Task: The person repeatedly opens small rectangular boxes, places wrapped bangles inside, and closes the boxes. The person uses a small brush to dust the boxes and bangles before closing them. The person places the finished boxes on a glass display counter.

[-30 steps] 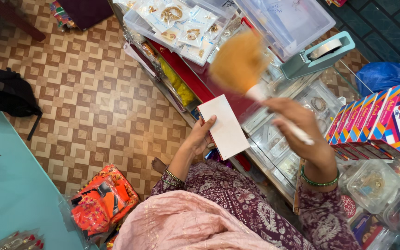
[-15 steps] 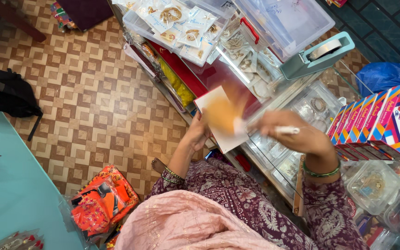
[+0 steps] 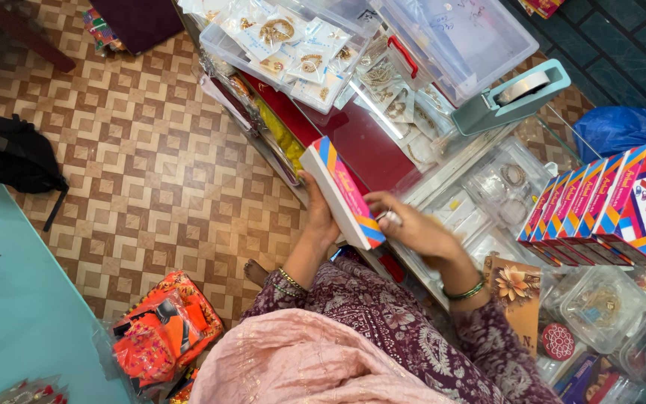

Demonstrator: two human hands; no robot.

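The left hand [image 3: 321,218] gripped the flat rectangular cardboard box with a white face and pink, orange and blue striped edges [image 3: 342,193] from behind, its fingers closed around the back and lower side, so that the box stood tilted on edge above the person's lap. The right hand [image 3: 413,228] met the box at its lower corner, curled shut on a thin white handle [image 3: 392,218] pinched between the fingertips; what the handle belonged to could not be told. The two hands were close together, joined by the box between them. A green bangle [image 3: 465,290] circled the right wrist and thin gold bangles [image 3: 290,280] the left, with dark purple patterned sleeves [image 3: 383,322] behind them and a pink cloth [image 3: 300,366] over the lap.

Just beyond the box lay a glass counter [image 3: 443,187] over small clear packets of jewellery [image 3: 514,176]. To the right stood a row of matching boxes in pink, orange and blue stripes [image 3: 607,202], upright and touching one another. Farther up the counter sat a pale teal tape dispenser with a white roll [image 3: 514,97], a clear plastic storage bin with a red latch [image 3: 457,41], and a tray of packeted gold ornaments [image 3: 285,41]. Near the right elbow lay a brown card with a gold flower [image 3: 514,288]. On the brown patterned tile floor [image 3: 151,172] rested orange packets in clear wrap [image 3: 162,333], a black bag [image 3: 9,153], and a teal tabletop [image 3: 16,314] at the left edge.
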